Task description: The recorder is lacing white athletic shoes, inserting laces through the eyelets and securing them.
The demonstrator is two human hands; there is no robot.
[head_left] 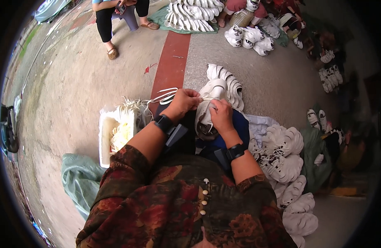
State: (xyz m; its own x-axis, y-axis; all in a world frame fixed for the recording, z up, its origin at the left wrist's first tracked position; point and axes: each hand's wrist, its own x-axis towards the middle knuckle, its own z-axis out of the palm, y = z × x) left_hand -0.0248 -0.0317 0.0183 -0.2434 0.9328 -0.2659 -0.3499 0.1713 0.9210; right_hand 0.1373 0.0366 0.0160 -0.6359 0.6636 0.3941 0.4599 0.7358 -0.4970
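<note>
A white shoe (206,113) rests on my lap, its dark opening toward me. Over its front my left hand (183,103) pinches a white shoelace (167,96), whose loops trail off to the left. My right hand (220,115) is closed at the shoe's right side, its fingertips by the lace; the pinched part is mostly hidden by the fingers. Just beyond the shoe, a curved row of white shoe parts (230,82) lies on the ground. To my left stands a white foam box (105,140) holding a bundle of pale laces (126,128).
Stacked white shoes (287,153) run along my right side. Green sacking (81,175) lies at the near left. Farther off, a person sits on a purple stool (130,18), and white shoes (194,16) are piled on a green sheet. Other people work at the far right.
</note>
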